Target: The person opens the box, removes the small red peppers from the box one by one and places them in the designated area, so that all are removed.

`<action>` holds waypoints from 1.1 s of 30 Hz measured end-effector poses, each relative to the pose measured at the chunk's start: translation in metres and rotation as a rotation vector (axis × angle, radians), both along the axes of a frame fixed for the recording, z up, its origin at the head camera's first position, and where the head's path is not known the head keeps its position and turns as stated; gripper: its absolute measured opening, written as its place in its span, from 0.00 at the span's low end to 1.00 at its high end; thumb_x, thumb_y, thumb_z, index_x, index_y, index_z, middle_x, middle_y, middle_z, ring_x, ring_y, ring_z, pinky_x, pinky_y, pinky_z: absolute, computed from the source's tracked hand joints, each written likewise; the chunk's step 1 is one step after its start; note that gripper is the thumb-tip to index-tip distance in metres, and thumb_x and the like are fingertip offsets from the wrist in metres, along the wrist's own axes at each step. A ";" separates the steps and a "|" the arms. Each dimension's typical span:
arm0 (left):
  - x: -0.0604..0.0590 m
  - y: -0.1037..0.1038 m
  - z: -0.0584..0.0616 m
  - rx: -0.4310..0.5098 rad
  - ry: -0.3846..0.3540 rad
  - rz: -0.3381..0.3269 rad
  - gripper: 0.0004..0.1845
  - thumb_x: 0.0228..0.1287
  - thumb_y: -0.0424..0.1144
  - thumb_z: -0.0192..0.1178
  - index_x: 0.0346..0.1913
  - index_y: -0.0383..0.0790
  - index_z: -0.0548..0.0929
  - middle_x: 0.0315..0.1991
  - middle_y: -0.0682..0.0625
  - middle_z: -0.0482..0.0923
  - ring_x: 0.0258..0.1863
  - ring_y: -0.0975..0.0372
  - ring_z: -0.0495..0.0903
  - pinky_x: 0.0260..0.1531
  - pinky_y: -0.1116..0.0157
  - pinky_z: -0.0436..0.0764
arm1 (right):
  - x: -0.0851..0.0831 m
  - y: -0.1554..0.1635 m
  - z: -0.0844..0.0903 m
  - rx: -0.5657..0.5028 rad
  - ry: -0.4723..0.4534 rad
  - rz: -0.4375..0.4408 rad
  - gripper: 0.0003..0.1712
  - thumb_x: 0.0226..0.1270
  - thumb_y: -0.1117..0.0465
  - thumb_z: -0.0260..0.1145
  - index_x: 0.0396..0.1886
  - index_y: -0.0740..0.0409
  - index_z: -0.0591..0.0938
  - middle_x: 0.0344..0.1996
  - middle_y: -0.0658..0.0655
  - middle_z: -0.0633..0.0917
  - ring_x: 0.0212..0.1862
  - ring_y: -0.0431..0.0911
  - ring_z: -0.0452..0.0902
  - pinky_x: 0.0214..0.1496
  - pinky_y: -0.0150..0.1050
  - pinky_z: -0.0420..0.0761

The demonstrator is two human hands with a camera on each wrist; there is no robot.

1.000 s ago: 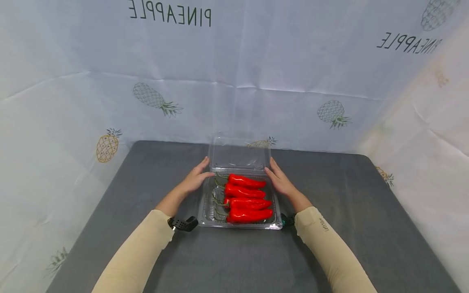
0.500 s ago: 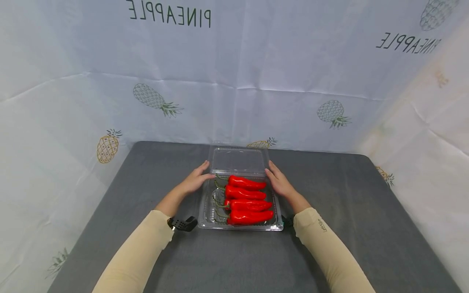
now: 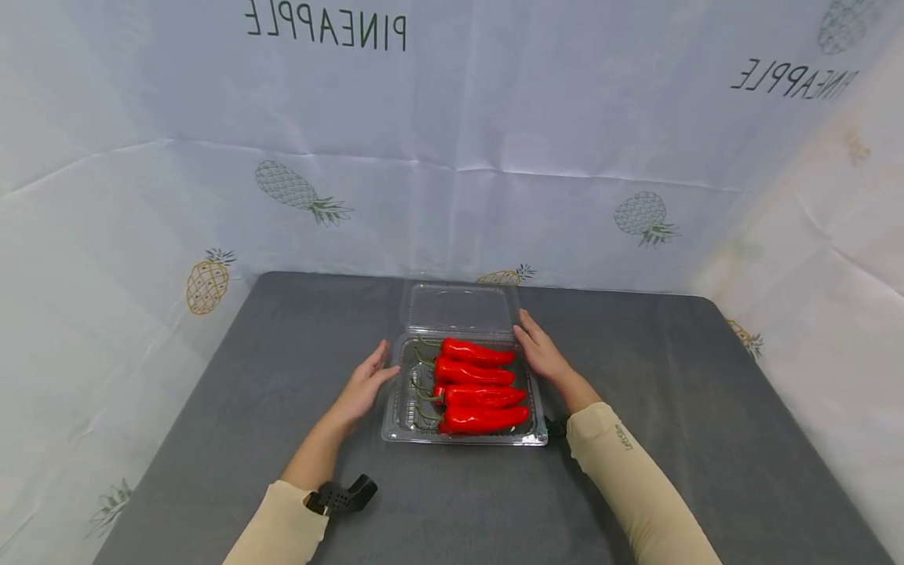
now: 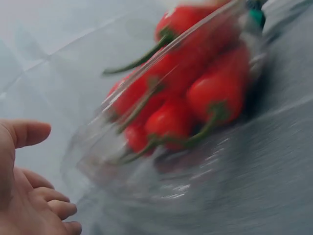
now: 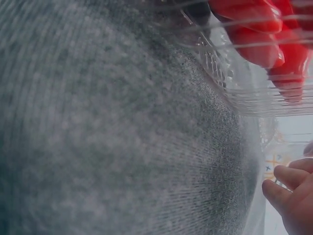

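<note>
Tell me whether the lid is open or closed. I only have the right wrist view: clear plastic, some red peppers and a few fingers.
Observer: Open. In the head view the lid is folded back beyond the far edge of the container.

Operator: Good. Which way do the contents lie? I get only tips on my side.

Observer: The red peppers lie across it with their green stems toward the person's left.

Operator: Anything next to that end?

Observer: Yes, the left hand is by the container's left side, holding nothing.
</note>
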State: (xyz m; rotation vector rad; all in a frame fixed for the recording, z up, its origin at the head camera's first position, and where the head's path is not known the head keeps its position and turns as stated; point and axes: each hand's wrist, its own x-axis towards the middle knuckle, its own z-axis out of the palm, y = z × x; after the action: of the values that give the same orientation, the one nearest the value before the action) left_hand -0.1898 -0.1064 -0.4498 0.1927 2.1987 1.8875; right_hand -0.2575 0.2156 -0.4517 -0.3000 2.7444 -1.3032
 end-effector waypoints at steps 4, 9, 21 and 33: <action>0.023 0.008 -0.008 0.088 -0.030 0.021 0.37 0.67 0.33 0.47 0.72 0.28 0.40 0.74 0.36 0.38 0.73 0.48 0.39 0.70 0.51 0.42 | 0.000 0.001 -0.001 0.010 0.001 -0.010 0.32 0.74 0.58 0.42 0.70 0.72 0.51 0.72 0.70 0.50 0.74 0.59 0.42 0.73 0.54 0.45; 0.041 0.015 -0.018 0.221 -0.057 0.009 0.41 0.62 0.28 0.48 0.72 0.29 0.37 0.74 0.37 0.35 0.74 0.49 0.35 0.69 0.53 0.40 | 0.000 0.001 0.000 0.014 0.006 -0.003 0.32 0.74 0.58 0.43 0.71 0.72 0.50 0.72 0.70 0.49 0.74 0.59 0.41 0.73 0.54 0.44; 0.044 0.019 -0.032 0.296 0.010 -0.036 0.43 0.54 0.22 0.45 0.72 0.29 0.38 0.74 0.38 0.33 0.73 0.49 0.32 0.56 0.89 0.51 | -0.003 0.001 0.006 0.096 -0.008 0.029 0.35 0.74 0.53 0.43 0.71 0.71 0.48 0.73 0.69 0.43 0.74 0.62 0.34 0.71 0.59 0.44; 0.043 0.020 -0.033 0.272 0.025 -0.027 0.42 0.54 0.23 0.45 0.72 0.29 0.40 0.74 0.38 0.34 0.74 0.49 0.32 0.54 0.91 0.50 | 0.002 -0.015 0.056 0.282 0.004 0.336 0.44 0.64 0.51 0.61 0.73 0.59 0.52 0.74 0.60 0.48 0.75 0.56 0.40 0.70 0.59 0.54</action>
State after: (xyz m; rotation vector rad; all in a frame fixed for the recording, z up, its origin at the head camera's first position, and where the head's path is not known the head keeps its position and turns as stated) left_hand -0.1467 -0.0866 -0.4828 0.2923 1.9358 2.1737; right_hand -0.2555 0.2004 -0.3961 -0.6991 2.6783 -0.8243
